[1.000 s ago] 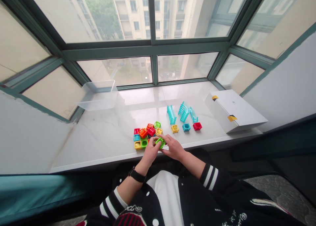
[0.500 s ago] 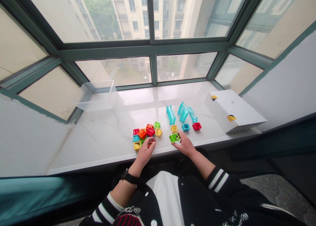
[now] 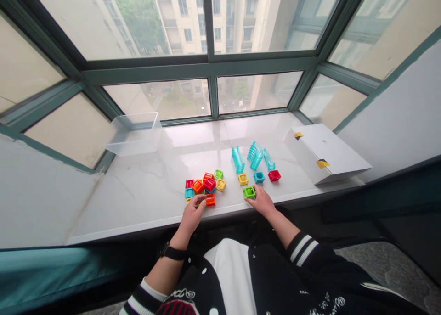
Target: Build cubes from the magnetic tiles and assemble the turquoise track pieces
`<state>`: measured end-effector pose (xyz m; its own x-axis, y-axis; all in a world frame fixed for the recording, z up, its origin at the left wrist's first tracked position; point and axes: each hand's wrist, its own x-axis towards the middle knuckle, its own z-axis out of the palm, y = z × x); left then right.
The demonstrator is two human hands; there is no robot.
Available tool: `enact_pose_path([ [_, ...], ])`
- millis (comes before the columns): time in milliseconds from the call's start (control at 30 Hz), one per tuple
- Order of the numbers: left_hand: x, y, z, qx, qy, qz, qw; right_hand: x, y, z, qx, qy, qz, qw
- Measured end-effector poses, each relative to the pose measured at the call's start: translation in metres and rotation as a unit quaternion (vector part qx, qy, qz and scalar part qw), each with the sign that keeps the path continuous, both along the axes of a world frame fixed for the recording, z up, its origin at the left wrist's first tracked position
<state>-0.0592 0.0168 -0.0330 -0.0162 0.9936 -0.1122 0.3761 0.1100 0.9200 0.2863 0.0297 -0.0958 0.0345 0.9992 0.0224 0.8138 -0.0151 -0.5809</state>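
My right hand point(image 3: 262, 201) is closed on a green hollow plastic block point(image 3: 249, 192) at the front of the white sill. Over the front left of a heap of coloured blocks is my left hand point(image 3: 191, 212), its fingers bent and the thumb apart from them. An orange block point(image 3: 210, 199) lies beside those fingertips. The heap also has red blocks point(image 3: 209, 184), a yellow block point(image 3: 221, 184), a green block point(image 3: 218, 174) and a blue block point(image 3: 189, 193); my left hand hides part of it. Behind my right hand stand a yellow block point(image 3: 243, 179), a blue block point(image 3: 258, 177) and a red block point(image 3: 274, 175).
Translucent turquoise track pieces, one straight point(image 3: 237, 160) and one curved point(image 3: 255, 155), lie behind the single blocks, with a smaller turquoise piece point(image 3: 269, 159) alongside. A clear plastic bin point(image 3: 138, 133) is at the back left. A white box point(image 3: 325, 152) stands at right.
My right hand has shifted slightly right with the green block. My left hand has drawn back to the left, uncovering the orange block at the heap's front.
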Motion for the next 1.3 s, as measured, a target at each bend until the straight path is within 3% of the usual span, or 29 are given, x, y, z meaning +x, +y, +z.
enact_pose_path([
  [400,-0.006,-0.002,-0.007,-0.019,0.002,0.008,1.000,-0.007,-0.001,0.002,-0.012,-0.064,0.009,0.998],
  [967,-0.007,0.000,-0.021,-0.012,0.016,0.011,1.000,-0.011,-0.002,0.006,-0.040,-0.077,-0.002,0.996],
  [1167,-0.007,-0.001,-0.029,0.020,0.031,0.006,0.999,-0.005,-0.005,0.006,-0.033,-0.008,0.007,0.999],
  [1300,-0.007,-0.001,-0.033,0.037,0.044,-0.002,0.998,0.005,-0.006,0.017,-0.013,0.066,-0.026,0.997],
])
